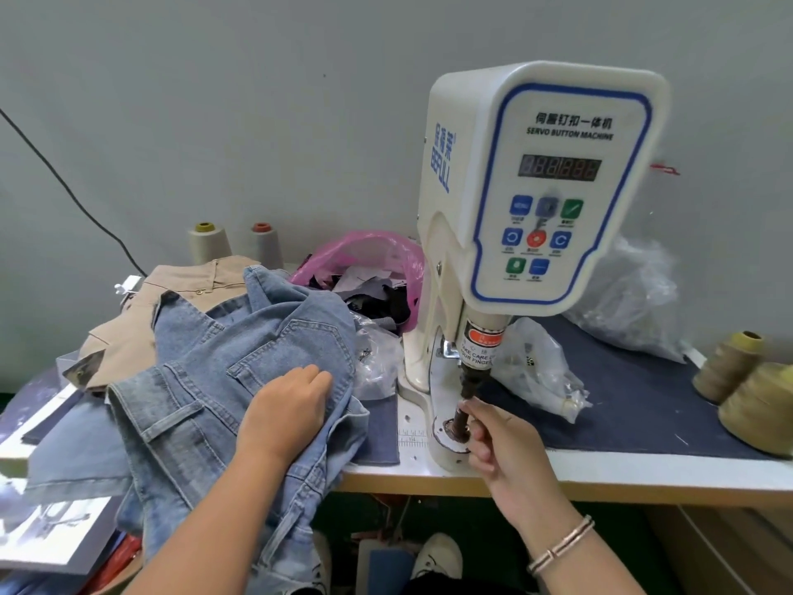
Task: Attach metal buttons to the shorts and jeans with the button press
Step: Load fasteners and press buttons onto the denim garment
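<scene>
- Two bare hands work low in the frame. The left hand [288, 416], at lower centre, lies on the pale blue jeans [206, 380] with fingers curled into the fabric, gripping a fold of denim.
- The right hand [502, 444], lower right of centre with a bracelet [562, 545] on its wrist, pinches with thumb and fingertips at the dark plunger [465, 405] of the button press [536, 186], just above the round lower die [448, 433]; whether a button sits between the fingers cannot be told.
- The jeans drape over the front edge of the white table [643, 465] at lower left, heaped and crumpled, back pocket upward.
- A dark blue cloth mat [635, 397] covers the table right of the press.
- A clear plastic bag [536, 375] lies just right of the plunger; another clear bag [377, 354] lies between jeans and press.
- Tan shorts [189, 294] lie behind the jeans at centre left, partly under them.
- Olive thread cones [742, 380] stand at the right edge.
- A pink bag [369, 251] of fabric scraps sits behind, left of the press column.
- Two pale thread cones [234, 244] stand against the grey wall [214, 100], where a black cable [64, 182] runs down at upper left.
</scene>
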A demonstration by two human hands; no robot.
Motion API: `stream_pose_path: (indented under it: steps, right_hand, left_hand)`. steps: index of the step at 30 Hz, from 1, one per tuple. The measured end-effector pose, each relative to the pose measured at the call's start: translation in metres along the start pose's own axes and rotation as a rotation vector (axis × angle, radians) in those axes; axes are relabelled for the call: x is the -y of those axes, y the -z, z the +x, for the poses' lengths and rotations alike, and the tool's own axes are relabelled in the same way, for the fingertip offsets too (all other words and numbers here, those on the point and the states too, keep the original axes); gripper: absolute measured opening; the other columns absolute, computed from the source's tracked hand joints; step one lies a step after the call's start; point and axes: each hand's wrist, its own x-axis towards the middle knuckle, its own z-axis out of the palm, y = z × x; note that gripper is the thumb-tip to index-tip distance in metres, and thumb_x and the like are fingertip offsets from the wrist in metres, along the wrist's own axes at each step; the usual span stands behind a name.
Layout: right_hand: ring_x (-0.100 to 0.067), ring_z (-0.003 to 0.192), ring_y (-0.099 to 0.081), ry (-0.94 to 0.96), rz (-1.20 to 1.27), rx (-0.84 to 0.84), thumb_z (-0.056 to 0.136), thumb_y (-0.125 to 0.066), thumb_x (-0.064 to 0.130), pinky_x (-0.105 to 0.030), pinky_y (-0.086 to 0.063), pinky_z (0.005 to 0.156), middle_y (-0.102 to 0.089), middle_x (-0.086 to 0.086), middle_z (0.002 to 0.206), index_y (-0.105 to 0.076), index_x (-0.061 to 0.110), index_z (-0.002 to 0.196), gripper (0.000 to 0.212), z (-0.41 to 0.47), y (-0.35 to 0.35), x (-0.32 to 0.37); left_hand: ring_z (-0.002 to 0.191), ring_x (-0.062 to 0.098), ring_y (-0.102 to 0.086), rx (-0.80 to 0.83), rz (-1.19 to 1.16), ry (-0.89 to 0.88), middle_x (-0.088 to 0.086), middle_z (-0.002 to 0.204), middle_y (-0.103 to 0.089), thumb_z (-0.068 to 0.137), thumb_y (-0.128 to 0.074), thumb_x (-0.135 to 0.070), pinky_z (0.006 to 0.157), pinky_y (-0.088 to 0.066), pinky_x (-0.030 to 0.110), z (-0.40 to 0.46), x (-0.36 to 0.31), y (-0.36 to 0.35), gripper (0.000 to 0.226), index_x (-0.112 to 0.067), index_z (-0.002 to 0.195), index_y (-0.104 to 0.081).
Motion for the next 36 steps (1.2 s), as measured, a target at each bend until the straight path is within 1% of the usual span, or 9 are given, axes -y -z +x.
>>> stream_pose_path:
  steps: [3, 6, 8, 10, 13, 16, 19, 24, 36]
  right_hand:
    - [-0.007, 0.041, -0.033, 0.062, -0.057, -0.009, 0.086, -0.066, 0.016, -0.017, -0.022, 0.035, -0.043, 0.0, 0.055, -0.067, 0.005, 0.078, 0.013, 0.003, 0.005, 0.003]
    - [-0.009, 0.042, -0.033, 0.089, -0.118, -0.013, 0.086, -0.065, 0.014, -0.017, -0.023, 0.037, -0.042, -0.001, 0.056, -0.056, 0.011, 0.064, 0.025, 0.002, 0.01, 0.005]
    - [-0.01, 0.043, -0.034, 0.072, -0.125, -0.015, 0.086, -0.066, 0.014, -0.017, -0.024, 0.037, -0.043, -0.002, 0.055, -0.054, 0.01, 0.063, 0.027, 0.001, 0.012, 0.004]
    - [-0.01, 0.042, -0.035, 0.051, -0.121, -0.015, 0.087, -0.066, 0.015, -0.018, -0.025, 0.036, -0.043, -0.003, 0.055, -0.054, 0.009, 0.063, 0.027, 0.001, 0.013, 0.003]
    - [-0.01, 0.04, -0.036, 0.019, -0.094, -0.016, 0.086, -0.067, 0.014, -0.018, -0.027, 0.034, -0.044, -0.003, 0.055, -0.056, 0.007, 0.066, 0.023, 0.001, 0.012, 0.001]
    - [-0.009, 0.039, -0.037, 0.01, -0.113, -0.003, 0.086, -0.068, 0.015, -0.017, -0.028, 0.034, -0.047, -0.003, 0.053, -0.06, 0.004, 0.073, 0.018, -0.001, 0.009, -0.001]
    - [-0.009, 0.04, -0.036, 0.033, -0.137, 0.02, 0.085, -0.068, 0.018, -0.018, -0.026, 0.034, -0.046, -0.002, 0.054, -0.061, 0.001, 0.083, 0.018, -0.003, 0.008, -0.004]
    - [-0.009, 0.04, -0.034, 0.035, -0.127, 0.014, 0.087, -0.066, 0.019, -0.019, -0.022, 0.035, -0.044, -0.001, 0.054, -0.061, 0.001, 0.083, 0.019, -0.003, 0.007, -0.007]
    - [-0.009, 0.039, -0.042, 0.049, -0.063, 0.019, 0.084, -0.07, 0.017, -0.018, -0.032, 0.035, -0.051, -0.003, 0.054, -0.069, -0.003, 0.088, 0.021, -0.002, 0.009, -0.006]
  left_hand:
    - [0.043, 0.026, -0.045, -0.01, -0.015, 0.003, 0.005, 0.054, -0.047, 0.074, -0.035, -0.009, 0.037, -0.034, 0.029, 0.0, -0.001, 0.002, 0.025, -0.009, 0.057, -0.053]
    - [0.045, 0.026, -0.047, 0.042, -0.043, 0.021, 0.004, 0.056, -0.049, 0.076, -0.038, -0.008, 0.039, -0.033, 0.029, 0.001, -0.003, 0.006, 0.023, -0.01, 0.059, -0.054]
    - [0.059, 0.022, -0.055, 0.111, -0.166, 0.195, -0.002, 0.067, -0.058, 0.079, -0.049, -0.005, 0.048, -0.036, 0.027, 0.003, -0.001, 0.005, 0.016, -0.015, 0.071, -0.059]
    - [0.072, 0.012, -0.057, 0.164, -0.434, 0.344, -0.012, 0.082, -0.06, 0.082, -0.053, -0.008, 0.059, -0.039, 0.027, 0.008, -0.007, 0.007, 0.018, -0.025, 0.084, -0.06]
    - [0.077, 0.002, -0.056, 0.163, -0.819, 0.154, -0.017, 0.085, -0.058, 0.088, -0.061, -0.01, 0.067, -0.041, 0.014, 0.018, -0.047, 0.02, 0.02, -0.029, 0.089, -0.058]
    - [0.083, 0.001, -0.059, 0.214, -0.959, 0.065, -0.014, 0.085, -0.063, 0.089, -0.066, -0.02, 0.069, -0.042, 0.009, 0.016, -0.091, 0.019, 0.01, -0.027, 0.094, -0.064]
    - [0.084, 0.004, -0.062, 0.173, -1.012, 0.17, -0.013, 0.086, -0.067, 0.087, -0.07, -0.02, 0.067, -0.044, 0.01, 0.014, -0.107, 0.009, 0.01, -0.025, 0.096, -0.068]
    - [0.08, 0.008, -0.063, 0.097, -1.003, 0.161, -0.012, 0.082, -0.068, 0.086, -0.071, -0.014, 0.067, -0.043, 0.011, 0.015, -0.116, 0.009, 0.006, -0.018, 0.091, -0.072]
    - [0.075, 0.005, -0.059, 0.069, -1.03, 0.231, -0.011, 0.076, -0.065, 0.085, -0.07, -0.008, 0.067, -0.042, 0.01, 0.022, -0.126, 0.009, 0.009, -0.017, 0.082, -0.069]
